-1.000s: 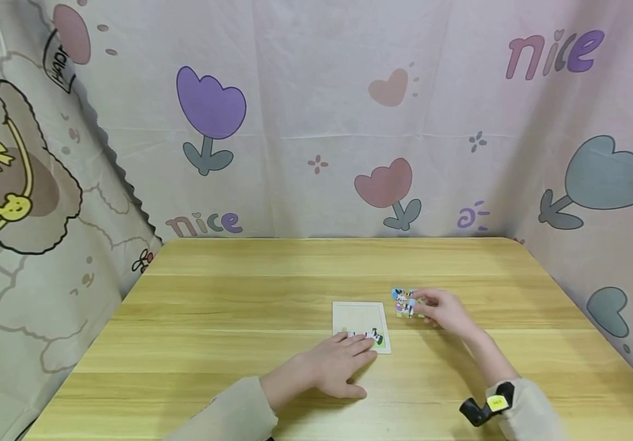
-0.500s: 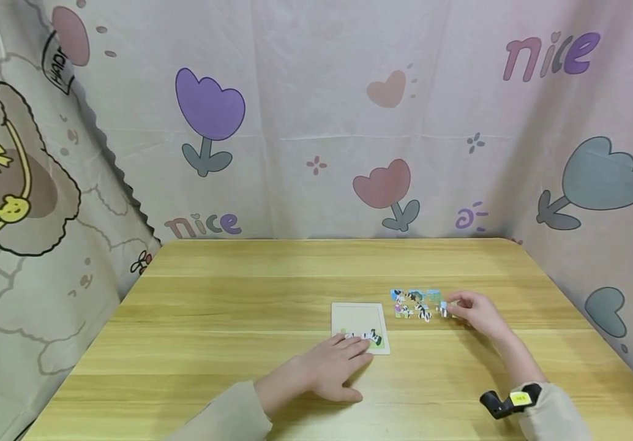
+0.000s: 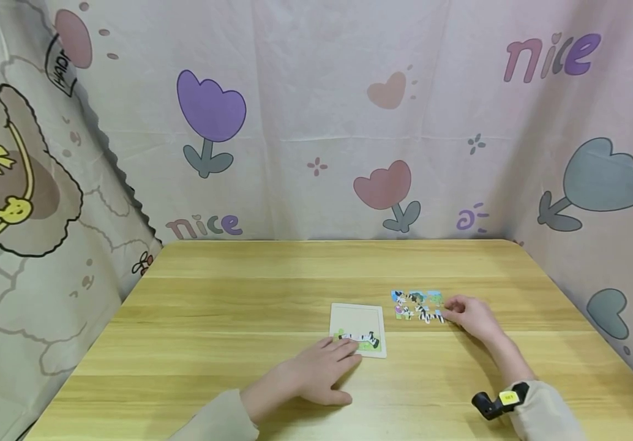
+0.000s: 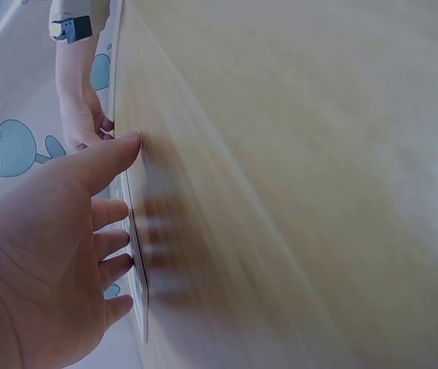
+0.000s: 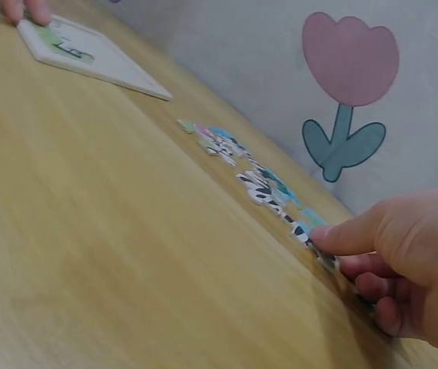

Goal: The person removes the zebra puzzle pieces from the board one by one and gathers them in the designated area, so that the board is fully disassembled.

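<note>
My left hand lies palm down with straight fingers, its fingertips on the lower edge of a white puzzle tray. In that tray's lower part sits a strip of puzzle showing a black-and-white animal on green, partly covered by the fingers. To the tray's right, loose puzzle pieces lie in two rows. At the right end of the lower row, my right hand pinches a puzzle piece between thumb and curled fingers; most of that piece is hidden in the right wrist view.
The pieces and tray lie on a wood-grain table. A patterned curtain hangs along its back edge and both sides. A black wrist device with a yellow label sits at the right sleeve.
My right hand has moved right from over the pieces, uncovering most of them, to the row's right end. My left hand and the tray have shifted slightly left and nearer.
</note>
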`<state>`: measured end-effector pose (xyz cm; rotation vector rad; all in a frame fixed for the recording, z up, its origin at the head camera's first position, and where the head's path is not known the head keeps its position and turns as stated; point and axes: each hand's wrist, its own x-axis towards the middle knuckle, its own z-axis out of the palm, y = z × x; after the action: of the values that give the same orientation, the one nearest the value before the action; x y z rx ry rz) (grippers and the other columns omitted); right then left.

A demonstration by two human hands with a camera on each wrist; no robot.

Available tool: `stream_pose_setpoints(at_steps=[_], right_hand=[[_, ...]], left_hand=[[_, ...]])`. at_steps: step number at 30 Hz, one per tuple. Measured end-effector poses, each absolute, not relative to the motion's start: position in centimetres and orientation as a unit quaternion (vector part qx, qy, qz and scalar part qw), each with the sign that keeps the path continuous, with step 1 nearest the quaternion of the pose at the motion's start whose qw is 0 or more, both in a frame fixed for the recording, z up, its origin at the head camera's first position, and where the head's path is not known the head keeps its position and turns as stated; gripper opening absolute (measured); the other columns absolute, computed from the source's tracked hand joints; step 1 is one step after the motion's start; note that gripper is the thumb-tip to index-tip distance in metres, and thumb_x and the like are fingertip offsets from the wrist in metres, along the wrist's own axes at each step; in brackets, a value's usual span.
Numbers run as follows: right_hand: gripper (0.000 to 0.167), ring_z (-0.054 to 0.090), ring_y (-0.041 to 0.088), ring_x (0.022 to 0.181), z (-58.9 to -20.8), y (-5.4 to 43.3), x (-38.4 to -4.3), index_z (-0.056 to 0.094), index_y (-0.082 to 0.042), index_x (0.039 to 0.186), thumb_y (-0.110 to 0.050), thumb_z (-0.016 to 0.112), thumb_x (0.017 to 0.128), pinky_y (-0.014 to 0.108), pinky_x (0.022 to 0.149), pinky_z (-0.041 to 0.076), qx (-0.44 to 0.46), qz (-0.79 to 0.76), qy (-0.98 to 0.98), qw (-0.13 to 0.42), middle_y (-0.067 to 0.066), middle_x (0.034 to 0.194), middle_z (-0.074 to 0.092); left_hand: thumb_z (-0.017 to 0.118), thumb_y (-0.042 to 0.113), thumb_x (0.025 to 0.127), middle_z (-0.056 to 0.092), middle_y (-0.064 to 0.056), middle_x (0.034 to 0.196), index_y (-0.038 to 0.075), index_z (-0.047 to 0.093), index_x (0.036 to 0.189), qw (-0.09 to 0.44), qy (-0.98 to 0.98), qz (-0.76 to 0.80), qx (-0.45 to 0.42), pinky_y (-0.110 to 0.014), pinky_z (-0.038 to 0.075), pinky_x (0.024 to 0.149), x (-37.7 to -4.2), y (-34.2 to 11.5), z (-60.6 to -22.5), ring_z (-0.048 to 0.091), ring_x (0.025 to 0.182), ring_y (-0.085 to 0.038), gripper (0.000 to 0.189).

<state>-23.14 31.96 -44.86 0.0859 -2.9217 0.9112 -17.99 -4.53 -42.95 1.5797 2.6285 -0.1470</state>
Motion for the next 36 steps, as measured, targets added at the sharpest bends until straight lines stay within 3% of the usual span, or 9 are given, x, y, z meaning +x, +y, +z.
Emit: stream_pose_setpoints(at_steps=[11,17,28,36], right_hand=[[0.035,0.053,0.021,0.075,-44.8,31.7,-22.9,0.062,0.003,0.101,-0.028,0.065,0.086,0.033,0.065,0.043,0.002,0.295,-0.954,0.050,0.007,0.083,0.060],[0.029,0.059,0.027,0.082,-44.2,30.7,-22.8,0.063,0.003,0.102,-0.023,0.062,0.089,0.040,0.070,0.047,0.015,0.303,-0.950,0.079,0.013,0.090,0.065],[0.024,0.056,0.017,0.077,-42.8,25.5,-23.3,0.063,0.001,0.103,-0.018,0.065,0.087,0.030,0.068,0.047,0.062,0.362,-0.929,0.058,0.004,0.085,0.063],[0.023,0.055,0.012,0.073,-42.3,21.3,-22.9,0.063,0.004,0.101,-0.007,0.067,0.081,0.025,0.061,0.047,0.168,0.403,-0.899,0.032,-0.002,0.078,0.059]], left_hand=[[0.046,0.056,0.090,0.025,-0.007,0.151,0.013,0.033,0.144,0.062,0.873,-0.017,0.484,-0.041,0.023,0.110,-18.0,-5.7,-43.3,0.022,0.138,-0.022,0.070],[0.048,0.054,0.089,0.027,-0.006,0.150,0.013,0.035,0.143,0.056,0.877,-0.009,0.477,-0.042,0.023,0.110,-18.1,-6.2,-43.5,0.024,0.137,-0.022,0.069],[0.043,0.057,0.090,0.026,-0.006,0.150,0.014,0.033,0.144,0.058,0.880,-0.022,0.471,-0.042,0.022,0.110,-17.9,-5.3,-43.3,0.023,0.137,-0.021,0.070],[0.037,0.060,0.091,0.028,-0.008,0.149,0.013,0.033,0.144,0.036,0.880,-0.044,0.471,-0.042,0.024,0.109,-17.8,-4.4,-43.2,0.025,0.137,-0.022,0.071]])
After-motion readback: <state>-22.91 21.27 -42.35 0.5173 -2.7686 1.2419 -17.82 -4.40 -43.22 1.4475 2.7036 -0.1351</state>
